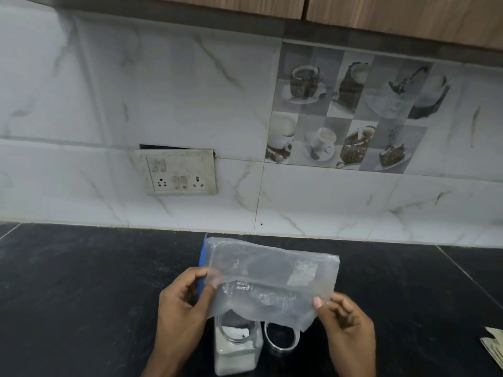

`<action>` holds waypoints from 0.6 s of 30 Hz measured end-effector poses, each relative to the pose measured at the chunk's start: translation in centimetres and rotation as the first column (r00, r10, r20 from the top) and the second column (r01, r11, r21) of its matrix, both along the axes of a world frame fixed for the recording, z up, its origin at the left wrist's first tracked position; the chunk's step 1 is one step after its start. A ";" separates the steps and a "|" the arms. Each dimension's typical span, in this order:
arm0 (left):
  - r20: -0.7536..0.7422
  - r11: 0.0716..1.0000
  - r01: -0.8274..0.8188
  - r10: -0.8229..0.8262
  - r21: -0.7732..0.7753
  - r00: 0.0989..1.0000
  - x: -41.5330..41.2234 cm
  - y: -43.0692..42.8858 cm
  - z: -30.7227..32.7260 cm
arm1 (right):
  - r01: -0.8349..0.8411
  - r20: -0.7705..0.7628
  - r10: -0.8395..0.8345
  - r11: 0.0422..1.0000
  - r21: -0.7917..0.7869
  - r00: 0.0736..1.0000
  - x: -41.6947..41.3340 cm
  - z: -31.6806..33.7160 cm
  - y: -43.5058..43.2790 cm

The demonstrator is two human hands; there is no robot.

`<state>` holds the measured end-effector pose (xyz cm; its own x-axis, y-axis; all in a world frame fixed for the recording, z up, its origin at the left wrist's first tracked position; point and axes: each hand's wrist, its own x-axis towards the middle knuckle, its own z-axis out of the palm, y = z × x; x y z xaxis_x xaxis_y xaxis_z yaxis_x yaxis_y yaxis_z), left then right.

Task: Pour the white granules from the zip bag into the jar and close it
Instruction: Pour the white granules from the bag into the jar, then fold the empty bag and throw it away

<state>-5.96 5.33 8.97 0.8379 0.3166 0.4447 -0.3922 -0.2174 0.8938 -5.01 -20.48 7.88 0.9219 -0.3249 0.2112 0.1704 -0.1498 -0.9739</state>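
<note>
Across the lower half of the frame a black countertop [81, 281] is seen, and just below centre a clear zip bag [269, 278] is held up flat above it, its long axis running from left to slightly lower right, its blue zip edge turned to the left. The bag appears nearly or wholly empty; only a pale patch near its right end can be made out. It is pinched at the zip end by the left hand [182, 303] and at the lower right corner by the fingertips of the right hand [345, 317]. Directly beneath, at the bottom centre, the open jar [236, 346] is stood upright with white granules [234, 359] already in it. Just beside it to the right the lid [281, 337] is laid on the counter. The pouring is judged to be finished or almost so; next the bag would need setting aside and the lid fitting onto the jar's mouth.
</note>
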 end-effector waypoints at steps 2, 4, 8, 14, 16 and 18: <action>0.050 0.998 0.008 -0.011 0.061 0.999 0.4 0.4 0.9 | 0.005 -0.027 -0.005 1.000 -0.018 1.000 -0.1 0.2 -0.1; 0.080 0.986 0.034 -0.047 0.164 0.996 1.0 0.8 2.5 | 0.006 0.007 -0.006 0.996 -0.094 1.000 -0.2 1.5 -0.3; 0.103 0.913 0.095 -0.148 0.398 0.984 2.7 1.5 7.1 | -0.057 0.148 0.119 0.927 -0.371 0.982 0.1 6.1 -0.3; 0.197 0.846 0.100 -0.234 0.523 0.952 4.5 1.2 13.4 | -0.189 0.110 0.238 0.922 -0.339 0.965 1.9 9.3 2.6; 0.222 0.899 0.050 -0.161 0.435 0.962 4.6 1.3 13.7 | -0.179 0.156 0.206 0.969 -0.168 0.966 2.2 9.3 2.9; 0.153 0.960 0.036 -0.082 0.278 0.985 4.3 1.3 12.7 | -0.234 0.181 0.221 0.971 0.055 0.958 2.2 9.3 3.1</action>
